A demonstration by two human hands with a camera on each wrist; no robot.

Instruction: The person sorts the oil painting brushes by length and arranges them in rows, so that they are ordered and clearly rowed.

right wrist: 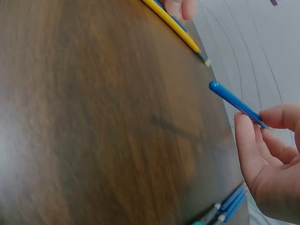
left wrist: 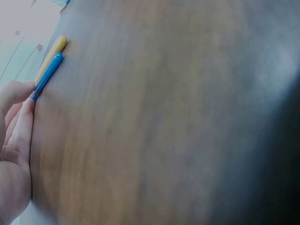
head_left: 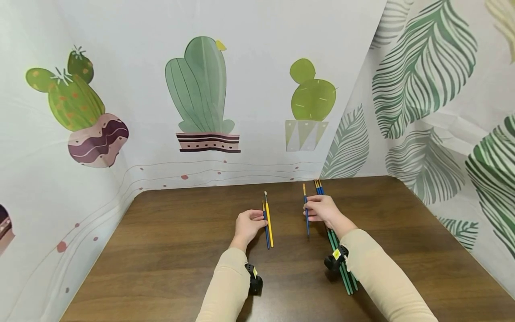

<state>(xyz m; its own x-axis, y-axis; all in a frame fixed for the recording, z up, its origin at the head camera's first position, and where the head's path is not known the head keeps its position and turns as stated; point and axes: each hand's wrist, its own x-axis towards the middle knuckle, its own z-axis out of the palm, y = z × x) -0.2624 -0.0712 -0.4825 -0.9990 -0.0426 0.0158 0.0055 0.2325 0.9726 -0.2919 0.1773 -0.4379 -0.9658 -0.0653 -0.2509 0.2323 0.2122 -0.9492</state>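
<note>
Near the middle of the table, my left hand [head_left: 247,227] pinches a slim blue paintbrush [head_left: 267,237] between thumb and fingers. Right beside that brush lies a yellow paintbrush [head_left: 269,226], its pale bristles pointing to the wall. My right hand [head_left: 325,210] holds another blue paintbrush [head_left: 307,227] between thumb and fingertips, bristles away from me. In the right wrist view this brush's blue handle [right wrist: 229,97] is raised over the table and casts a shadow. The left wrist view shows the blue handle end [left wrist: 50,72] alongside the yellow one [left wrist: 58,44].
Under and beside my right arm lie several green-handled paintbrushes [head_left: 345,277] on the brown wooden table [head_left: 181,259]. Several blue paintbrushes [head_left: 319,189] lie beyond my right hand at the far edge. A cactus-and-leaf printed cloth [head_left: 257,89] hangs behind the table.
</note>
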